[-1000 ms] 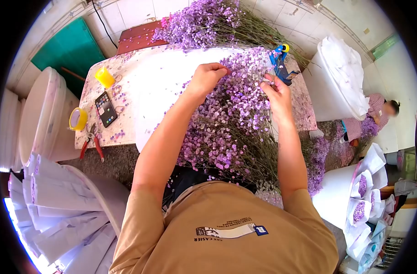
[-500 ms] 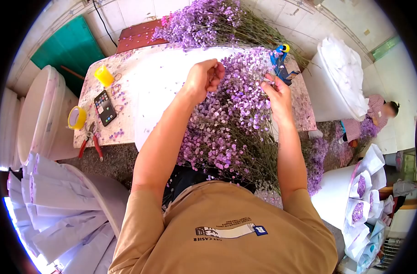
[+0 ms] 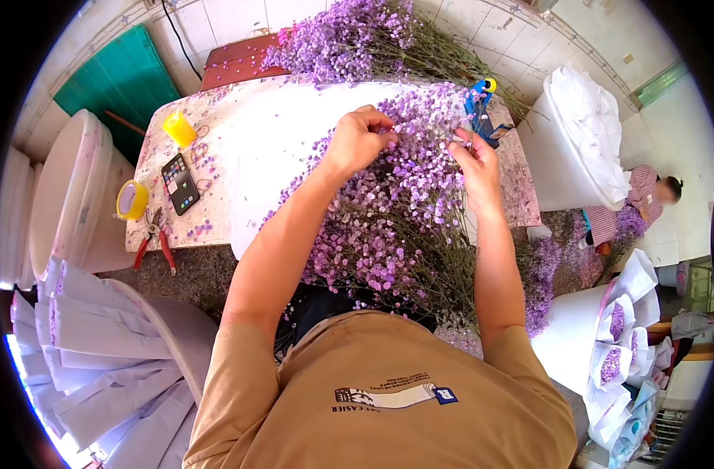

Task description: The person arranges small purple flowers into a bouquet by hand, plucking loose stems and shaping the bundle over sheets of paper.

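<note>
Purple dried baby's breath (image 3: 408,187) lies in a large loose heap over the table's front edge, blossoms to the left and thin stems to the right. My left hand (image 3: 361,141) is at the upper left of the heap, fingers curled in a pinch against the blossoms; what sits between the fingertips is too small to tell. On the heap's right side my right hand (image 3: 476,160) pinches a thin flower stem between thumb and fingers. Beneath the heap, a white sheet (image 3: 267,141) covers part of the table.
A phone (image 3: 180,184), yellow tape roll (image 3: 132,200), yellow roll (image 3: 178,129) and red-handled pliers (image 3: 155,241) lie at left. Behind the right hand stands a blue tape dispenser (image 3: 482,113). More flowers (image 3: 341,39) lie at the back. Another person (image 3: 642,191) sits at far right.
My left hand has moved right, from beside the blossoms to against them, and its fingers have drawn into a pinch. The right hand has hardly moved.
</note>
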A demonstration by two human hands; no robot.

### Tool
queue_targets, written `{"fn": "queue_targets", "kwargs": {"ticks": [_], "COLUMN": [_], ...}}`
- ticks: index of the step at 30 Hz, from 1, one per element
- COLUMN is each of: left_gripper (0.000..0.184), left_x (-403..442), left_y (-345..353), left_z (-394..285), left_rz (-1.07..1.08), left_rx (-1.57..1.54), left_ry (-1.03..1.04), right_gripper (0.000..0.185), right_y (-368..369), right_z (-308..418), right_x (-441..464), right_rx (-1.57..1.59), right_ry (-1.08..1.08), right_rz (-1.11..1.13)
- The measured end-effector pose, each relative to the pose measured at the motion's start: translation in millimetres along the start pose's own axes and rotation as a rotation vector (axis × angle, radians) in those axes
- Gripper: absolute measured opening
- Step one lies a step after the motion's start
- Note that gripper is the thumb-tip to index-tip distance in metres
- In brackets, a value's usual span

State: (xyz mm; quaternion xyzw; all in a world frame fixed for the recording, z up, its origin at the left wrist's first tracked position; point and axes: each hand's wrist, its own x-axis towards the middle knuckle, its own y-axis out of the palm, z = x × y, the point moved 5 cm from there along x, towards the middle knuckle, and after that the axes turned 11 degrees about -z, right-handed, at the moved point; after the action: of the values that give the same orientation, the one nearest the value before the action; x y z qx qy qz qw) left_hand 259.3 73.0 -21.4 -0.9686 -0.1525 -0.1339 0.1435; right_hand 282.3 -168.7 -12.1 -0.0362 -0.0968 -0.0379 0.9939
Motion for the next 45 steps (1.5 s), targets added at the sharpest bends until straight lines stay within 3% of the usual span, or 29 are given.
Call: {"fn": "queue_targets", "kwargs": {"ticks": [4, 6, 8, 10, 12, 13, 15, 18, 23, 26, 29, 33, 35, 36, 38, 39, 40, 42, 43, 44, 45], "left_gripper": [0.019, 0.015, 0.014, 0.009, 0.012, 0.012, 0.015, 0.017, 0.017, 0.027, 0.033, 0.035, 0.024, 0.024, 0.010, 0.011, 0.011, 0.007, 0.011, 0.011, 0.014], "left_x": [-12, -19, -14, -7, -10, -15, -29, -34, -37, -26, -27, -25, -28, -27, -24, -25, -26, -36, -36, -37, -38], "left_y": [-7, -17, -34, -53, -58, -61, -49, -44, -32, -28, -19, -21, -29, -32, -45, -46, -51, -46, -42, -41, -36], "left_z": [-12, -26, -16, -4, -5, -12, -21, -3, 21, 28, 24, 21, 22, 19, 20, 11, -4, -25, -22, -21, -22], "left_rz": [-0.084, -0.174, -0.342, -0.367, -0.194, -0.201, 0.021, 0.148, 0.249, 0.113, 0.172, 0.188, -0.014, -0.009, -0.122, -0.060, -0.061, 0.123, 0.214, 0.213, 0.296], "left_rx": [0.001, 0.167, 0.093, -0.289, -0.793, -0.790, -0.929, -0.820, -0.366, 0.165, 0.307, 0.338, 0.055, 0.056, -0.437, -0.638, -0.637, -0.806, -0.817, -0.817, -0.500], "left_ry": [0.037, 0.177, 0.111, -0.186, -0.393, -0.393, -0.616, -0.642, -0.560, -0.145, -0.170, -0.200, -0.117, -0.120, -0.400, -0.476, -0.476, -0.698, -0.683, -0.683, -0.578], "right_gripper": [0.047, 0.047, 0.046, 0.046, 0.046, 0.046, 0.046, 0.046, 0.049, 0.049, 0.050, 0.049, 0.050, 0.050, 0.050, 0.050, 0.050, 0.048, 0.048, 0.048, 0.048], "right_y": [-1, -2, -3, -5, -4, -4, -3, -1, 0, -3, -2, -2, -4, -5, -6, -5, -4, 0, 1, 2, 2], "right_z": [2, 3, 0, -4, -4, -4, -5, -10, -4, -9, -9, -8, -6, -6, -7, -6, -7, -6, -7, -7, -7], "right_x": [0, -1, 0, 0, 1, 2, 3, 3, 1, 4, 3, 4, 2, 2, 3, 3, 3, 3, 3, 2, 2], "right_rx": [-0.024, -0.008, -0.012, -0.012, -0.011, -0.029, -0.044, -0.053, -0.044, -0.059, -0.096, -0.071, -0.058, -0.058, -0.117, -0.117, -0.117, -0.050, -0.048, -0.044, -0.040], "right_ry": [-0.021, -0.010, -0.023, -0.016, -0.014, -0.007, 0.001, 0.006, 0.049, 0.054, 0.072, 0.051, 0.035, 0.040, 0.056, 0.052, 0.052, 0.018, 0.018, 0.011, 0.004], "right_rz": [0.007, 0.001, -0.011, -0.017, -0.013, -0.015, -0.011, 0.016, 0.023, 0.020, 0.023, 0.003, -0.004, -0.008, 0.013, 0.008, 0.009, -0.006, -0.004, 0.007, 0.017]}}
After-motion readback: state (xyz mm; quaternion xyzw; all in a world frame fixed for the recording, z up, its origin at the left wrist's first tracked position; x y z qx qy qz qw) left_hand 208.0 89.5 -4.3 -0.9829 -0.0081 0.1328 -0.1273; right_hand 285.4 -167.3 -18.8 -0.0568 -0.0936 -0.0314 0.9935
